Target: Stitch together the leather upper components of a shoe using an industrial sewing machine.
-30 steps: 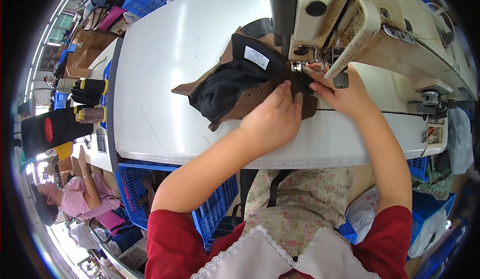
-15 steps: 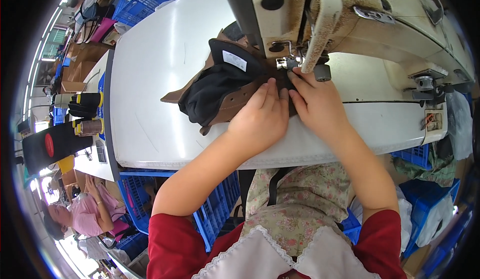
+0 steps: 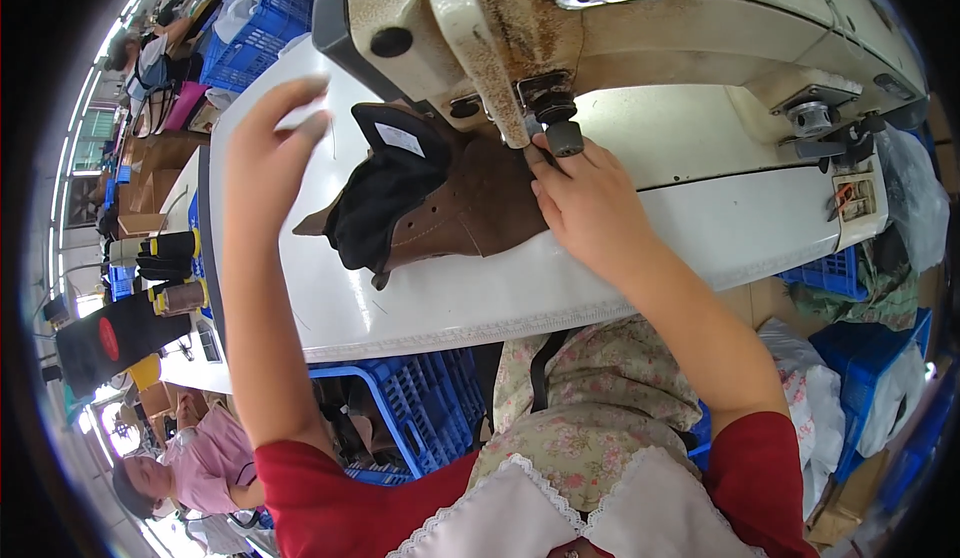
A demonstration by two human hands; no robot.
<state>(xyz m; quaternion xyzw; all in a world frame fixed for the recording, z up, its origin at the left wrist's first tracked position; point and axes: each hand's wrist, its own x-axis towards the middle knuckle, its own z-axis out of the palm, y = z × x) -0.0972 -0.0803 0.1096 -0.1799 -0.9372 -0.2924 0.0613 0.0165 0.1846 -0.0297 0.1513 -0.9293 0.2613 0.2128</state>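
Head view: right hand [image 3: 590,203] is pressing flat on the brown leather shoe upper with black lining [image 3: 430,203] under the needle; left hand [image 3: 270,138] is hovering open, empty, to its left, farther off.

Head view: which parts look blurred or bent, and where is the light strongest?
Head view: the raised left hand is smeared by motion blur at the fingertips, while the right hand on the brown shoe upper is sharp. The white table edge curves from fisheye distortion, and black corners frame the picture. Brightest is the table under the sewing machine; no hard shadows.
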